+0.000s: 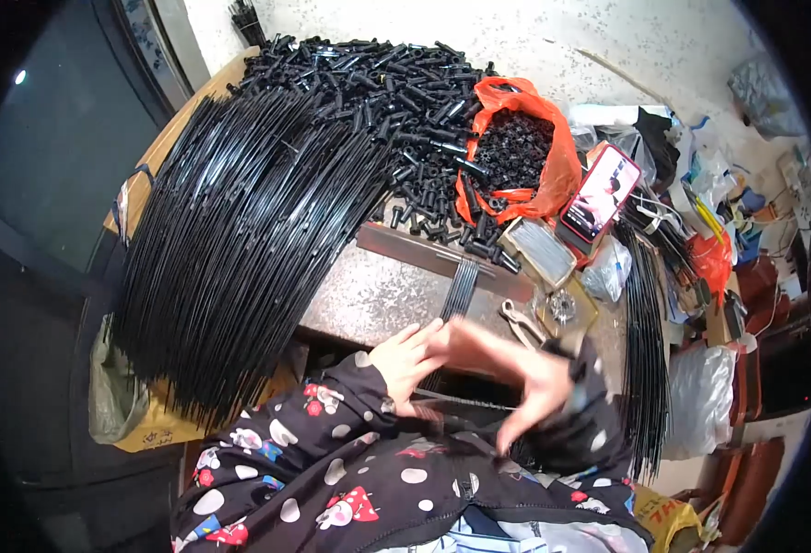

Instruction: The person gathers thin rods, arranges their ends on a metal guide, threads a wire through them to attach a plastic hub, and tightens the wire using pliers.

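My left hand is at the table's front edge, its fingers stretched out and lying close together over a small group of thin black rods. The rods run from a metal angle bar down under my hands. My right hand, smeared by motion, has its fingers reaching toward the left fingertips and its thumb spread well away. Nothing shows in its grasp. A pair of pliers lies just beyond my right hand. Part of the rods is hidden beneath both hands.
A big sheaf of black rods covers the table's left. Behind it lies a heap of black tubular parts. An orange bag holds small black pieces. A phone, a clear box and more rods sit at right.
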`<state>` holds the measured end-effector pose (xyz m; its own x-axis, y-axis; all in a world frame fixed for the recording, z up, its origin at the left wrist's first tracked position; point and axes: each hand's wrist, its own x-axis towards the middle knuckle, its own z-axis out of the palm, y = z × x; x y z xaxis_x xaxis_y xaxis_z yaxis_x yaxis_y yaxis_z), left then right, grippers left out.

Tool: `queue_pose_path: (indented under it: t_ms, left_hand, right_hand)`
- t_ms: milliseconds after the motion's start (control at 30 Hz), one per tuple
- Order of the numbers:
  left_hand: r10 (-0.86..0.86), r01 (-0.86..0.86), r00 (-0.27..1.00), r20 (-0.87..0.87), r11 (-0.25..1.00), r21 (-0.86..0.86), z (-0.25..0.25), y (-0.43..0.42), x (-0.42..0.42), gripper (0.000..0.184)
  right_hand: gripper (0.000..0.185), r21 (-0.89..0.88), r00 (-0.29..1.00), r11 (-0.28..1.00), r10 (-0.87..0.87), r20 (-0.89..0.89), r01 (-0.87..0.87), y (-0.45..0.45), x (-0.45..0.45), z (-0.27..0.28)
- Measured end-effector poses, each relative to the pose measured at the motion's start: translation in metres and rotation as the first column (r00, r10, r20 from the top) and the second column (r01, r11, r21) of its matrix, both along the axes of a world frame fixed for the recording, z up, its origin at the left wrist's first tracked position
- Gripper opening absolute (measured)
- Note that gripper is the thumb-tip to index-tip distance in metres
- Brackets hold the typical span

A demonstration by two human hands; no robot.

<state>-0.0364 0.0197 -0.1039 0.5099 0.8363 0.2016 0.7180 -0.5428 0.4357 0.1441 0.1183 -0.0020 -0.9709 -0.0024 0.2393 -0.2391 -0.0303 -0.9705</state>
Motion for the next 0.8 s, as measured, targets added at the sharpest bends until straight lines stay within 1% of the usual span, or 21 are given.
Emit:
queue_pose_path:
  t_ms: [33,67,133,200,233,267,300,333,367,400,433,467,500,533,600,633,667,700,733,767,800]
  left_hand:
    - [0.035,-0.035,0.999,0.026,0.999,0.002,0.006,-0.003,0.001,0.092]
    - [0.003,0.004,0.993,-0.122,0.999,0.053,0.002,0.002,0.002,0.093]
    - [-0.005,0.013,0.987,-0.159,0.999,0.044,0.007,-0.003,0.004,0.093]
    - [0.023,-0.015,0.989,-0.149,0.998,0.058,0.008,-0.006,0.008,0.092]
    - [0.049,-0.039,0.986,-0.160,0.997,0.065,0.020,-0.010,0.012,0.092]
    - [0.076,-0.065,0.983,-0.169,0.995,0.072,0.033,-0.014,0.017,0.091]
    - [0.125,-0.103,0.972,-0.200,0.988,0.119,0.045,-0.017,0.022,0.087]
    - [0.179,-0.157,0.971,-0.156,0.977,0.147,0.045,-0.017,0.028,0.083]
    - [0.144,-0.120,0.982,-0.119,0.974,0.190,0.053,-0.018,0.029,0.076]
    - [0.107,-0.085,0.991,-0.084,0.968,0.234,0.064,-0.017,0.029,0.069]
    - [0.021,-0.021,1.000,0.011,0.997,0.077,0.069,-0.015,0.029,0.062]
    - [-0.052,0.061,0.992,0.118,0.995,-0.076,0.074,-0.014,0.029,0.056]
    - [-0.105,0.158,0.967,0.232,0.963,-0.219,0.078,-0.014,0.031,0.050]
    - [-0.106,0.172,0.944,0.312,0.966,-0.192,0.083,-0.016,0.032,0.044]
    - [-0.116,0.198,0.881,0.459,0.971,-0.135,0.092,-0.018,0.034,0.031]
    - [-0.103,0.188,0.858,0.503,0.974,-0.123,0.084,-0.014,0.033,0.023]
    - [-0.071,0.085,0.929,0.362,0.996,-0.022,0.085,-0.008,0.029,0.019]
    - [0.104,-0.053,0.806,0.582,0.993,-0.105,0.090,-0.007,0.028,0.017]
    - [0.271,-0.162,0.607,0.747,0.963,-0.217,0.095,-0.005,0.028,0.018]
    - [0.326,-0.264,0.381,0.866,0.935,-0.236,0.100,0.002,0.028,0.021]
    - [0.341,-0.350,0.128,0.931,0.894,-0.279,0.105,0.009,0.028,0.026]
  right_hand:
    - [0.090,-0.064,1.000,0.998,0.011,-0.003,-0.011,-0.023,0.003,0.006]
    - [0.059,0.037,0.992,0.993,-0.115,0.054,0.113,-0.045,0.003,0.022]
    - [0.031,0.017,0.868,0.868,-0.496,0.022,0.496,-0.086,0.004,0.008]
    - [0.025,-0.019,0.771,0.775,-0.630,-0.086,0.631,-0.105,0.009,0.015]
    - [0.024,-0.043,0.713,0.723,-0.688,-0.138,0.689,-0.112,0.011,0.023]
    - [0.028,-0.001,0.675,0.695,-0.699,-0.238,0.719,-0.117,0.020,0.039]
    - [0.026,-0.112,0.592,0.674,-0.706,-0.389,0.730,-0.121,0.029,0.048]
    - [0.020,-0.112,0.560,0.653,-0.714,-0.421,0.749,-0.125,0.043,0.070]
    - [0.018,-0.209,0.543,0.700,-0.677,-0.496,0.682,-0.128,0.055,0.087]
    - [0.020,-0.130,0.504,0.734,-0.573,-0.647,0.667,-0.125,0.063,0.101]
    - [0.020,-0.211,0.482,0.759,-0.576,-0.660,0.617,-0.130,0.074,0.110]
    - [0.015,-0.207,0.497,0.788,-0.544,-0.676,0.580,-0.128,0.086,0.119]
    - [0.016,-0.275,0.421,0.763,-0.576,-0.701,0.585,-0.130,0.088,0.123]
    - [0.016,-0.343,0.341,0.737,-0.604,-0.720,0.582,-0.131,0.089,0.126]
    - [0.021,-0.306,0.376,0.766,-0.569,-0.731,0.566,-0.116,0.092,0.118]
    - [0.023,-0.250,0.429,0.742,-0.590,-0.684,0.622,-0.106,0.089,0.108]
    - [0.025,-0.121,0.539,0.708,-0.626,-0.563,0.696,-0.098,0.078,0.088]
    - [0.027,0.130,0.660,0.666,-0.658,-0.363,0.735,-0.095,0.065,0.064]
    - [0.029,0.441,0.746,0.634,-0.652,-0.135,0.635,-0.094,0.045,0.038]
    - [0.031,0.611,0.777,0.625,-0.629,0.025,0.486,-0.099,0.024,0.014]
    - [0.033,0.580,0.756,0.663,-0.643,0.119,0.473,-0.103,0.002,0.000]
